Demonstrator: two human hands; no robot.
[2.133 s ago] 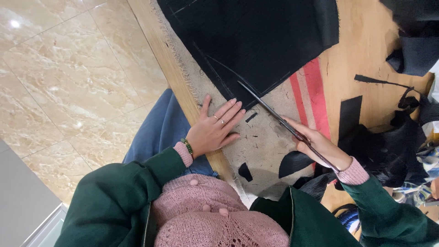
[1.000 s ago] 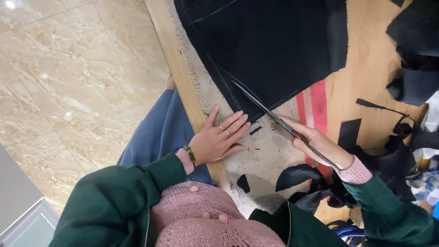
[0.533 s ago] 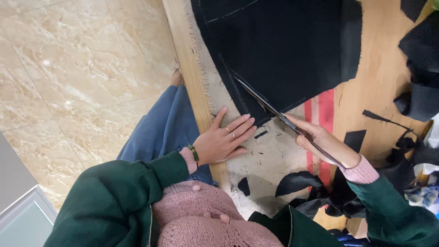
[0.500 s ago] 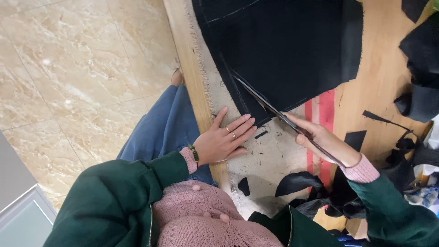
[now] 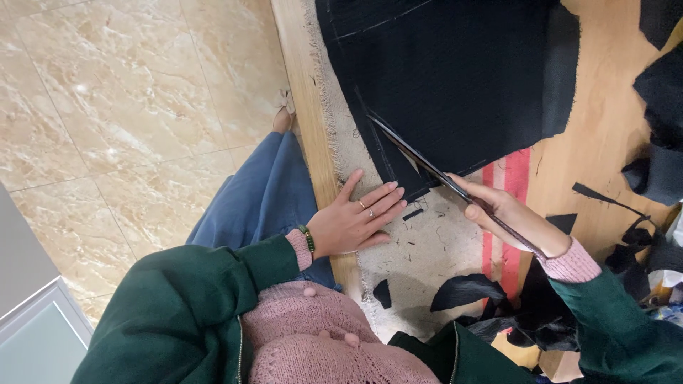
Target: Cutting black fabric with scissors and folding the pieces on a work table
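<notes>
Our right hand, fingers clamped on scissors, blades in black fabric. Our left hand flat, fingers apart, on counter nr fabric edge.

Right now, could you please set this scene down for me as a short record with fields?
Setting: wooden worktable beside a marble-tiled floor
Left hand: flat, palm down on the pale underlay, fingertips by the cloth's cut edge
Right hand: grips long scissors, blades into the fabric
Material: large black fabric with faint chalk lines
Offcuts: black fabric scraps near the table's front edge and at right
Clothing: green jacket, pink knit, blue trousers
</notes>
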